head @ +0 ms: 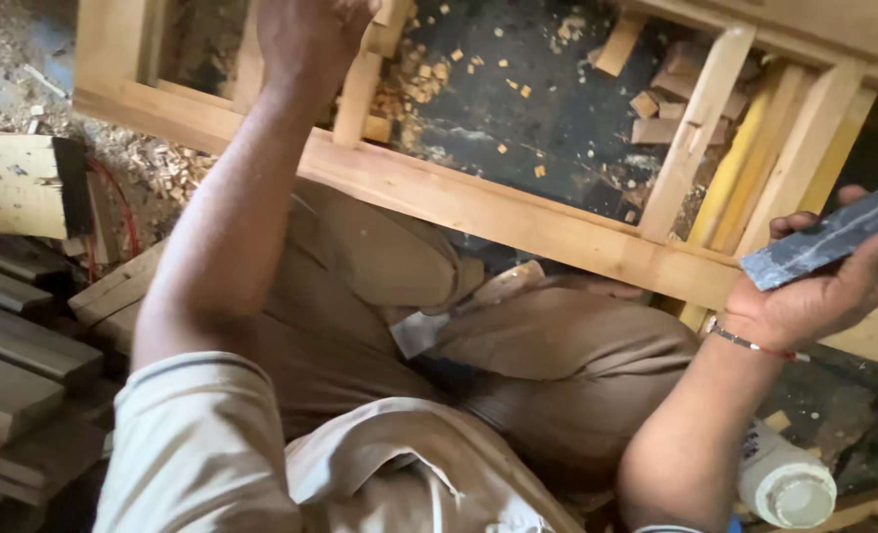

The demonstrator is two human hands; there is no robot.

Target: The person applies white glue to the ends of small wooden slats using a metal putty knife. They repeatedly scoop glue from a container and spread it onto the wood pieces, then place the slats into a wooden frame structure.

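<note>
Right hand (824, 291) curls round a flat dark slab (834, 242), maybe a sharpening stone; left hand (311, 35) is up on an upright rail (358, 94) of the pale wooden frame (478, 202), its grip hidden from view.

Risk, as I read it: the smooth grey slab sits loosely on the fingers beside the frame's right edge and could slip onto the lap or the white plastic bottle (784, 479) below. Frame wood looks planed and square-edged; chips (478, 59) litter the dark floor; rough planks (15, 345) stack at left.
</note>
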